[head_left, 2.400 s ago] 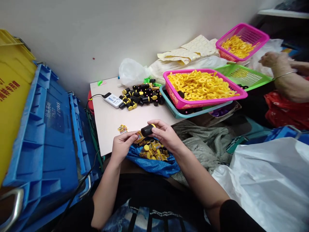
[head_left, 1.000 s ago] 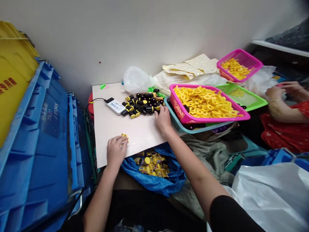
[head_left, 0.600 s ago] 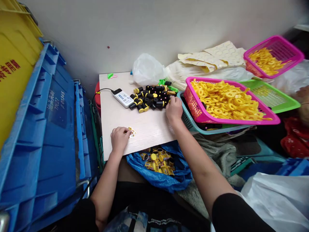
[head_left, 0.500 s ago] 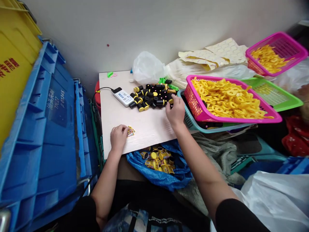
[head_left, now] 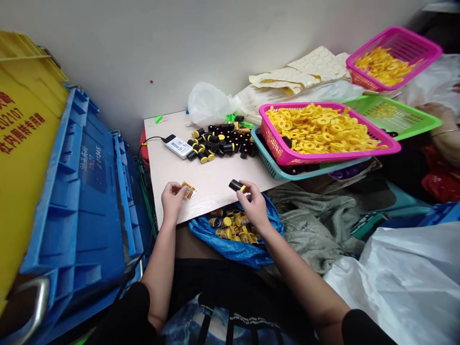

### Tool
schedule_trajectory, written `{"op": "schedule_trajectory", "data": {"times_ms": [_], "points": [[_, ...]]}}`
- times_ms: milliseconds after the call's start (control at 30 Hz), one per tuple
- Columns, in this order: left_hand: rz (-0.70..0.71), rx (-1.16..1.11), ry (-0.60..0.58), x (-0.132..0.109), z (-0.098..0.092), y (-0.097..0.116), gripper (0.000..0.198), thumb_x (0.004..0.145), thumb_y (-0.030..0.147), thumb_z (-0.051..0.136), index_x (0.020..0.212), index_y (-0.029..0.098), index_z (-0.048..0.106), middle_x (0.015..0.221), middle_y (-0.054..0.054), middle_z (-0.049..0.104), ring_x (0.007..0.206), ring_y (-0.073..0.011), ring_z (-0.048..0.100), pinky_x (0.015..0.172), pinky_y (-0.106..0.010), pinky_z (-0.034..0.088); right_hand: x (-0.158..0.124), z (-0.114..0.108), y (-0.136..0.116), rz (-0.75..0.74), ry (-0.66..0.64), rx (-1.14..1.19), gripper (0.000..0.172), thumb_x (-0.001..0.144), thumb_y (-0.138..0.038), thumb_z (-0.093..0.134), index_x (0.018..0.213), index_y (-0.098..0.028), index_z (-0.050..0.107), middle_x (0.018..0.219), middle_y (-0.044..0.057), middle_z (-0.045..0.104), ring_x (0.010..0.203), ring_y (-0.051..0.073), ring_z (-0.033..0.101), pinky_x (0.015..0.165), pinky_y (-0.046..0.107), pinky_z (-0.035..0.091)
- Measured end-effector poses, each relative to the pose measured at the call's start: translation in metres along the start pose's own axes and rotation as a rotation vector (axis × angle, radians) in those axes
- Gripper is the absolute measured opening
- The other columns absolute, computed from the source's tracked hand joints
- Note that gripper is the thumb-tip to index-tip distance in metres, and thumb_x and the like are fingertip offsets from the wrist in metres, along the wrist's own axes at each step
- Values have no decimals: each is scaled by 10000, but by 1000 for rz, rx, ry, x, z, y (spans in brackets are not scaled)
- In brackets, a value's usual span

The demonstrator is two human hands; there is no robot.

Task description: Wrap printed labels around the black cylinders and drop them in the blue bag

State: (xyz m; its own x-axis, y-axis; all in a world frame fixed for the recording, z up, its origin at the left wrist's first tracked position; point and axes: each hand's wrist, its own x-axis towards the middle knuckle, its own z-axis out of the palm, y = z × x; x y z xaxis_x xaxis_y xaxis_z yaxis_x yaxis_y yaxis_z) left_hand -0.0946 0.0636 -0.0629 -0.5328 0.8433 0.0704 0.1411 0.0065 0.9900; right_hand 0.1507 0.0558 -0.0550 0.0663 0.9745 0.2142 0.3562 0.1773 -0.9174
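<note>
My right hand [head_left: 256, 206] pinches a black cylinder with a yellow cap [head_left: 236, 186] above the front edge of a pale wood-grain board [head_left: 212, 184]. My left hand [head_left: 173, 201] holds a small yellow printed label [head_left: 189, 190] by its edge between the fingers. Behind them, a heap of similar black cylinders [head_left: 220, 141] lies on the board. Labelled yellow containers [head_left: 232, 226] sit in a blue bag [head_left: 235, 251], just below my hands.
A pink basket of yellow rings [head_left: 276, 139] rests on a teal basket [head_left: 268, 158]. Another pink basket [head_left: 373, 76] and a green basket [head_left: 406, 117] stand beyond, near a co-worker's hand [head_left: 433, 115]. Blue crates [head_left: 84, 191] and a yellow crate [head_left: 25, 143] line the left.
My right hand has come back from the heap toward the board's front edge, now holding a black cylinder. My left hand has raised the label from the board. The view has shifted slightly.
</note>
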Motion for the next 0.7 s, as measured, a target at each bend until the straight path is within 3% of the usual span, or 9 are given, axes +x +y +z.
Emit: {"op": "schedule_trajectory", "data": {"times_ms": [200,400,567,700], "points": [[-133,-136,-107,0,4,11,523,547,230,770,1035,177,590,833,-2,614,725,-129,640,664,-281,529,-16,-2,11,141,-58,239,381,799,-383,565,1123,-182,571,930,49,604,813,171,557,706,299,467],[-136,-52,-93,-8,10,25,380,546,329,788,839,113,680,728,-53,686,657,-157,653,625,-288,518,-25,-6,0,129,-95,275,351,820,-392,551,1122,-212,567,929,49,597,814,182,549,736,325,459],[-68,-144,-253,-40,17,57,291,583,358,792,756,140,708,742,-73,732,693,-183,675,649,-306,541,-20,-15,-32,185,-196,620,324,801,-420,572,1062,-228,545,806,5,574,685,143,547,665,287,460],[-2,-163,-312,-62,20,72,262,611,401,786,723,169,745,740,-66,744,697,-191,678,660,-319,555,-12,-27,-58,192,-302,717,312,755,-408,655,992,-221,579,801,-3,576,647,116,532,650,262,441]]}}
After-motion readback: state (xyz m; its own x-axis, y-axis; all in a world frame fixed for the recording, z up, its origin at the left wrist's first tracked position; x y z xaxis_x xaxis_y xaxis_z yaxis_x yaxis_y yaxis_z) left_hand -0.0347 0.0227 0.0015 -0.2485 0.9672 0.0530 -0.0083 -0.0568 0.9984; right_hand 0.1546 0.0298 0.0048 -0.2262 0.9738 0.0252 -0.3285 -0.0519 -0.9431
